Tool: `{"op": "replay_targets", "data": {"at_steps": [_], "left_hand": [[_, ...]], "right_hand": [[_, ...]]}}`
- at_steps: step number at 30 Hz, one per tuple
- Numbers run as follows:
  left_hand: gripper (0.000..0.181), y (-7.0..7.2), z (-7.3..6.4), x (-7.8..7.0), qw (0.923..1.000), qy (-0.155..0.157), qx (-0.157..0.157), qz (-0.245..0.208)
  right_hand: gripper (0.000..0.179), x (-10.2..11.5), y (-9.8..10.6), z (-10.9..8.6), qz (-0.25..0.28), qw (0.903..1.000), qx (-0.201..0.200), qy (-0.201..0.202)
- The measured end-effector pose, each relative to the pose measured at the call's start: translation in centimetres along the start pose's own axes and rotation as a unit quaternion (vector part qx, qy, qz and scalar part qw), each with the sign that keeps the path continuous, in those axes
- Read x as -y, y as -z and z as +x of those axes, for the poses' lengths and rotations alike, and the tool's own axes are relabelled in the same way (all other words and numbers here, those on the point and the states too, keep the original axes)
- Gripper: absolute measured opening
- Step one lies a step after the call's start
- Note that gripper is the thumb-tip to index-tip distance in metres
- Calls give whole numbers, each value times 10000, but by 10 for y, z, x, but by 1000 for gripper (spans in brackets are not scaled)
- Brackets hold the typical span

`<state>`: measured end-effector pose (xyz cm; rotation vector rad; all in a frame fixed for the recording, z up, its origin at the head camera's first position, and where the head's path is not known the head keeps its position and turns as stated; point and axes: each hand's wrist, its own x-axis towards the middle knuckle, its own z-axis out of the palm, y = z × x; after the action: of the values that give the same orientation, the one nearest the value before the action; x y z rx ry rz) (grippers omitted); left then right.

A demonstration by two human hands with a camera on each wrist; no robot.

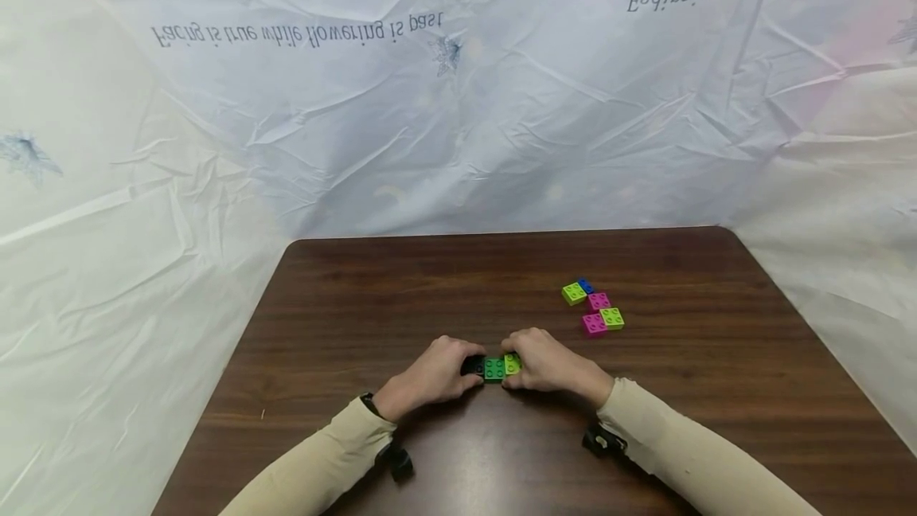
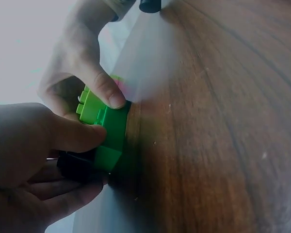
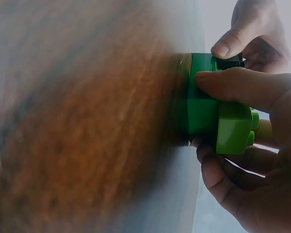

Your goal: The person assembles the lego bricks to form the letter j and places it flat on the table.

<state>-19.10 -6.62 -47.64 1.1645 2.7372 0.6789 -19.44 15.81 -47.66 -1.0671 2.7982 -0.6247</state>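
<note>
A green toy building brick point(image 1: 494, 370) lies on the table between both hands, with a black brick point(image 1: 473, 365) on its left end and a lime brick point(image 1: 511, 364) on its right end. My left hand point(image 1: 438, 370) pinches the black end between thumb and fingers; in the left wrist view its thumb touches the green side. Around the lime end my right hand point(image 1: 548, 361) curls its thumb and fingers. The right wrist view shows the lime brick point(image 3: 234, 128) sitting on the green brick point(image 3: 202, 109), with the right thumb on the green side. Fingers partly hide both upper bricks.
Farther back on the right of the brown table point(image 1: 401, 277) lie two lime bricks, one being the front lime brick point(image 1: 612, 318), two magenta bricks including the nearer magenta brick point(image 1: 595, 325), and a blue brick point(image 1: 586, 286). A printed white sheet point(image 1: 458, 118) hangs behind the table.
</note>
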Motion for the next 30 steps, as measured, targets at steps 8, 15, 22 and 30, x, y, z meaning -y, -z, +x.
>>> {"op": "replay_targets", "data": {"at_steps": [8, 15, 22, 30], "left_hand": [[35, -2, -1, 1, 10000, -23, -9, -11], [34, -3, 2, -1, 9995, -34, 181, 269], [29, -4, 3, -7, 9950, -57, 244, 970], [20, -5, 5, -10, 9919, -64, 344, 1224]], "right_hand": [[33, 0, 0, 0, -2, 10000, 34, -18], [33, -1, -1, 1, -87, 10000, 18, -12], [34, 1, 0, 3, -108, 9998, 103, -96], [39, 3, 2, 4, -270, 9995, 160, -74]]}}
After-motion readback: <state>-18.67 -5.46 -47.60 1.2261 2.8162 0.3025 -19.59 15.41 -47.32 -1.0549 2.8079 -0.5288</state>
